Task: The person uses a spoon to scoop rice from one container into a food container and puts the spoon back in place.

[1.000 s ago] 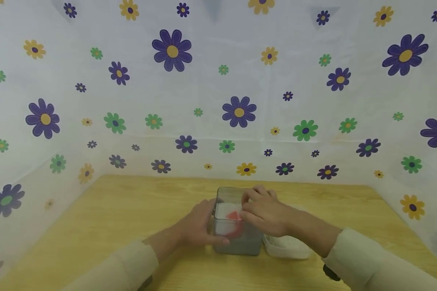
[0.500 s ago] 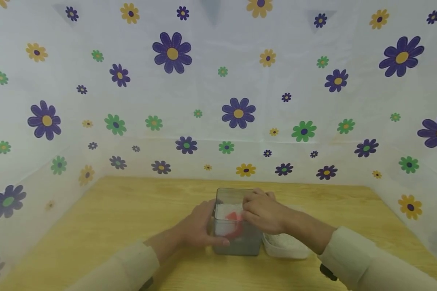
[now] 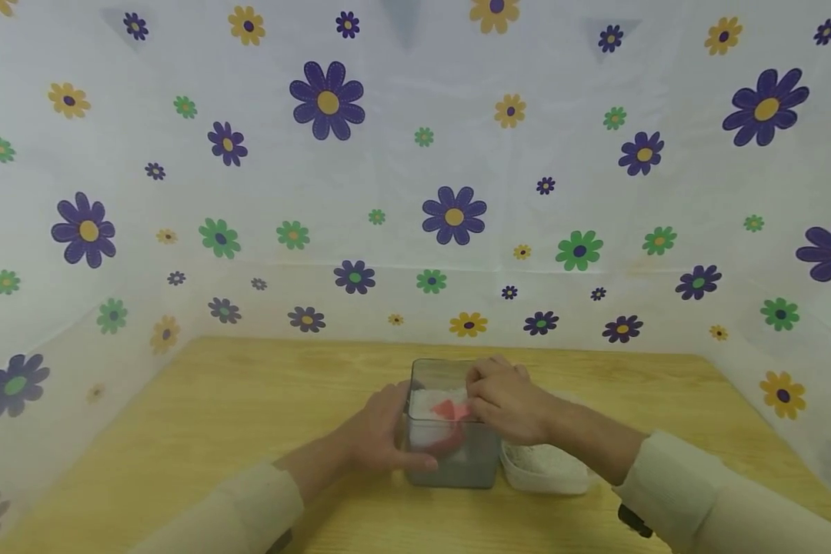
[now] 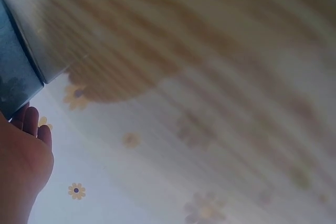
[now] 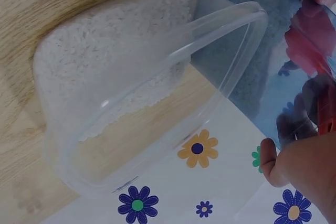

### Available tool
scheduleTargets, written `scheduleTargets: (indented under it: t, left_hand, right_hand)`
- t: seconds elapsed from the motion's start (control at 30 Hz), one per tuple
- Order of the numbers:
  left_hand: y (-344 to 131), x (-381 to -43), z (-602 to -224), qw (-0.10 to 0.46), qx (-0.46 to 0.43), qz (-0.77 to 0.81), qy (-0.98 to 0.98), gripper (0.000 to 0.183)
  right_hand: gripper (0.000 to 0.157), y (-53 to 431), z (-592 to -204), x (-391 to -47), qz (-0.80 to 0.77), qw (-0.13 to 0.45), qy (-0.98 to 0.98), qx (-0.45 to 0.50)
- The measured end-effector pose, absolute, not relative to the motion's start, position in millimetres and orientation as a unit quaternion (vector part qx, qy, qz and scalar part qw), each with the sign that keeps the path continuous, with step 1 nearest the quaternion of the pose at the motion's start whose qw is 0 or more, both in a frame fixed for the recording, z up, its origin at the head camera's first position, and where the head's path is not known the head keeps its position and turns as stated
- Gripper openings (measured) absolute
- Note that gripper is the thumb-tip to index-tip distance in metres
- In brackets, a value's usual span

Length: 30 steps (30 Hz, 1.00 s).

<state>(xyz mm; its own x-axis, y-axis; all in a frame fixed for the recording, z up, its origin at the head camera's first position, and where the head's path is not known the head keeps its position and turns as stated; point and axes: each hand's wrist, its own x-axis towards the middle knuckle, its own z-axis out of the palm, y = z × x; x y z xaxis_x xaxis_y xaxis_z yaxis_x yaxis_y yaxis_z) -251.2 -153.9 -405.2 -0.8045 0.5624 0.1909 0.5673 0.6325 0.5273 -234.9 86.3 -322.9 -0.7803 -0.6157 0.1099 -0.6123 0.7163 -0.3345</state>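
In the head view, a see-through grey bin [image 3: 452, 468] stands upright on the table, with white grains inside. My left hand [image 3: 381, 435] holds it at the left side, thumb across the front wall. Part of that hand [image 4: 23, 156] shows beside the bin in the left wrist view. A pinkish-red scoop [image 3: 450, 438] sits low in the bin among the grains, seen through the wall. My right hand [image 3: 508, 404] grips its handle [image 5: 326, 103] with curled fingers, over the bin's right rim. Just right of the bin is a clear plastic tub [image 3: 550, 481] of rice [image 5: 115, 56], partly under my right forearm.
The wood-grain table [image 3: 263, 408] carries both containers near its middle. A white cloth with flowers [image 3: 388, 169] hangs behind it and along both sides.
My right hand has shifted slightly to the right, and the scoop has moved and changed its tilt inside the bin. My left hand and both containers have stayed put.
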Motion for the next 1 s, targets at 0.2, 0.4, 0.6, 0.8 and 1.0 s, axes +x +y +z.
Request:
scheduleTargets:
  t: [0.2, 0.4, 0.6, 0.8, 1.0]
  left_hand:
    - [-156.6, -249.8, -401.5, 0.002, -0.305, -0.291, -0.907, 0.092]
    - [-156.4, -252.9, -404.7, 0.005, -0.313, -0.282, -0.907, 0.094]
    - [-155.8, -253.0, -405.2, 0.009, -0.317, -0.286, -0.904, 0.093]
    - [-156.2, -251.8, -402.4, -0.001, -0.31, -0.285, -0.907, 0.095]
    - [-156.1, -253.9, -403.9, -0.002, -0.309, -0.28, -0.909, 0.094]
  right_hand:
    - [0.032, 84.6, -324.5, -232.7, -0.181, -0.055, 0.934, -0.302]
    - [0.029, 86.0, -328.0, -229.4, -0.203, -0.079, 0.94, -0.261]
    - [0.027, 87.6, -328.3, -228.1, -0.247, -0.072, 0.936, -0.242]
    - [0.027, 90.6, -327.7, -227.9, -0.291, -0.072, 0.926, -0.229]
    - [0.028, 91.7, -328.3, -227.4, -0.304, -0.065, 0.922, -0.231]
